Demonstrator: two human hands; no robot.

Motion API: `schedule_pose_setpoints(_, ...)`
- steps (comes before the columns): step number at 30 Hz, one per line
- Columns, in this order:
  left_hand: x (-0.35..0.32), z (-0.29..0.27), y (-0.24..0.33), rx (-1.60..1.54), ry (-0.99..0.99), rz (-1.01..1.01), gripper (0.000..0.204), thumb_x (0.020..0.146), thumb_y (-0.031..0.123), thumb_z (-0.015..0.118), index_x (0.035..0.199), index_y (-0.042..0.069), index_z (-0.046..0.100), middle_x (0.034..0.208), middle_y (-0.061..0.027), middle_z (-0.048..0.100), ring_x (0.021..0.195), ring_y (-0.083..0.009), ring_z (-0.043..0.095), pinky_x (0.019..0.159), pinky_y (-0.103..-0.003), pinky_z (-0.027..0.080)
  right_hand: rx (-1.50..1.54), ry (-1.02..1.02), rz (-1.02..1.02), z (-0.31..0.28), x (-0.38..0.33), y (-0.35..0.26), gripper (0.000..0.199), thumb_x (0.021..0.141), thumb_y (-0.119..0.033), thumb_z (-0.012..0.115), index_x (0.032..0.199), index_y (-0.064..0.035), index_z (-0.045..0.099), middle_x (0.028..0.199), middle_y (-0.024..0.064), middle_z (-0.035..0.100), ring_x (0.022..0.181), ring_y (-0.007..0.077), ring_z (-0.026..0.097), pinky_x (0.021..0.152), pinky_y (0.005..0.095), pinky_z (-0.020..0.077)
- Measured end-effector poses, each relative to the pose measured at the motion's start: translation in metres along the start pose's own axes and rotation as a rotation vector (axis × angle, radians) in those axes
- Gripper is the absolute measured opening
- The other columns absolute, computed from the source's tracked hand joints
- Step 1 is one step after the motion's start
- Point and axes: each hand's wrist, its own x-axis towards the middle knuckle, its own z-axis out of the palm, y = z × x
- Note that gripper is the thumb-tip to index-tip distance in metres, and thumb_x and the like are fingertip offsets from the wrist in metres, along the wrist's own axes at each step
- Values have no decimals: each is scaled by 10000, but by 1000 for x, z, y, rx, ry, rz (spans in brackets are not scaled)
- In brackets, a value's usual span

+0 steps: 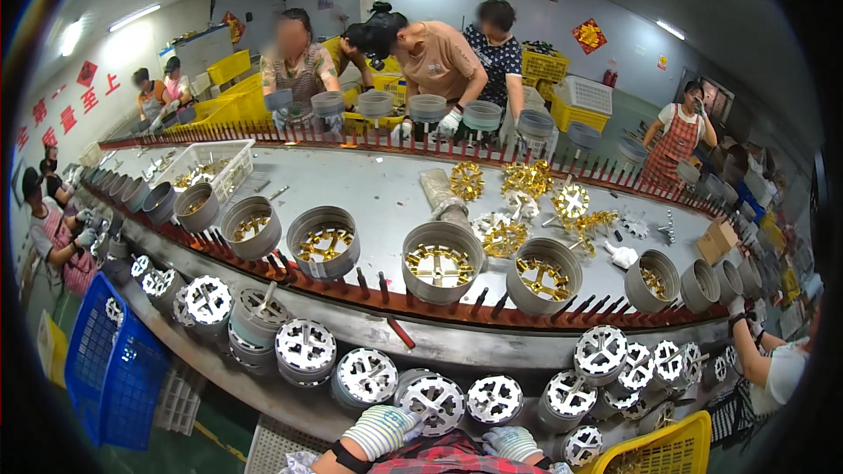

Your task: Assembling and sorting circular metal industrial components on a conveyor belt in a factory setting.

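Note:
My left hand (pixel 382 432), in a striped knit glove, is at the near edge of a silver slotted disc (pixel 436 402) that tops a grey cylinder. Its fingers bend against the rim. My right hand (pixel 513 444), gloved alike, is low in the view beside another slotted disc (pixel 494 399); its fingertips are partly hidden, and I see nothing in it. More disc-topped cylinders (pixel 367 376) line the near ledge on both sides. Beyond them, a grey ring (pixel 443 250) with gold segments inside stands on the conveyor's edge.
Red-based pegs (pixel 384 285) edge the grey table (pixel 351 184). Loose gold wheel-shaped parts (pixel 527 177) and a white basket (pixel 230 158) lie on it. A blue crate (pixel 114 360) stands left, a yellow basket (pixel 667 452) near right. Several people work around the table.

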Motion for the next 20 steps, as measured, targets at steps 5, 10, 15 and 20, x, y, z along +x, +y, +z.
schedule_pose_setpoints(5, 1, 2, -1, -20, -17, 25, 323, 895, 347, 511, 1042, 83, 623, 874, -133, 652, 784, -321, 632, 712, -412, 504, -10, -27, 27, 9, 1, 4, 355, 881, -387, 473, 1039, -126, 655, 990, 78, 644, 927, 278, 629, 794, 425, 505)
schedule_pose_setpoints(10, 0, 3, -1, -16, 44, 27, 313, 897, 346, 507, 1022, 88, 634, 855, -133, 654, 782, -318, 634, 707, -412, 507, 17, -15, 28, 6, 1, 3, 354, 881, -381, 473, 1038, -119, 654, 989, 81, 642, 926, 279, 628, 794, 424, 501)
schedule_pose_setpoints(15, 3, -2, -1, -14, -11, 6, 312, 896, 342, 508, 1011, 85, 643, 861, -136, 654, 777, -319, 634, 709, -412, 508, 30, 0, 24, 3, 2, 1, 353, 880, -377, 477, 1031, -111, 654, 982, 87, 641, 927, 281, 626, 795, 423, 497)
schedule_pose_setpoints(20, 3, -2, 0, -7, -31, 10, 320, 899, 344, 504, 1031, 87, 642, 859, -145, 653, 783, -321, 636, 715, -414, 508, 23, -12, 9, 4, 1, 2, 359, 877, -374, 483, 1035, -98, 650, 1002, 93, 643, 930, 286, 626, 800, 424, 497)
